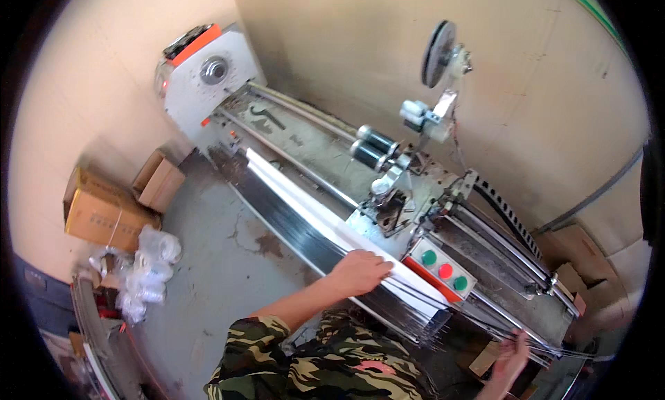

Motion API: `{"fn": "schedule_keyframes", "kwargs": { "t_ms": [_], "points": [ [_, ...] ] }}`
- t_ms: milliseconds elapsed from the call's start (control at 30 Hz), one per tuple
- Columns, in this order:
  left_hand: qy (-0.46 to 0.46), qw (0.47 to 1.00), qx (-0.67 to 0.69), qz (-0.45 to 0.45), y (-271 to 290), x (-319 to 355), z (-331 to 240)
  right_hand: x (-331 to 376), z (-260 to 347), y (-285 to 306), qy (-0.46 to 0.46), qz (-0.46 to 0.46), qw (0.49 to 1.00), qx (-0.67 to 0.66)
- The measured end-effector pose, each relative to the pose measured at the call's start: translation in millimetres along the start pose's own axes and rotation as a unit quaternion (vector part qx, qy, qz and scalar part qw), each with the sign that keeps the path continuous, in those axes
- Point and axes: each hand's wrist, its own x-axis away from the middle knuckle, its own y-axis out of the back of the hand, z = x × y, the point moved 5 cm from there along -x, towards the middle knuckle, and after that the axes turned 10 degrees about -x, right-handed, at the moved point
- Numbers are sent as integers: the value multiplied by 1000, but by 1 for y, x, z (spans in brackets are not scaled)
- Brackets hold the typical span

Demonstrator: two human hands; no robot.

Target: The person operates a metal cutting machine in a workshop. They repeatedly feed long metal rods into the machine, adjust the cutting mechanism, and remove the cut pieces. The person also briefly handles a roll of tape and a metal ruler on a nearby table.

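My left hand [359,272] is closed over the white edge of a long trough, with thin black strands [415,294] running from it to the right. At the lower right, my right hand [511,355] has its fingers curled round the same strands farther along. Many straight dark strands [291,222] lie lengthwise in the trough [305,208], their loose ends fanning out at its near right end. Beside my left hand is a control box [442,269] with two green buttons and a red one.
A long machine with metal rails [298,147] runs along the wall to a white end housing [215,71]. A black reel [438,54] stands above its carriage. Cardboard boxes [104,209] and clear plastic bags [149,268] are on the floor at left. More cardboard [582,261] leans at right.
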Motion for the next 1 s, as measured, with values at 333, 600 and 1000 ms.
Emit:
{"fn": "schedule_keyframes", "kwargs": {
  "t_ms": [333,600,1000],
  "points": [
    [134,975,-125,124,-17,113,142,77,-245,-30,-301,-43,946,-111],
    [122,984,-127,13,-29,72,252,70,-305,-136,-257,-86,952,-140],
    [-53,997,11,47,-43,104,309,94,-315,-141,-140,-268,953,-21]
  ]
}}
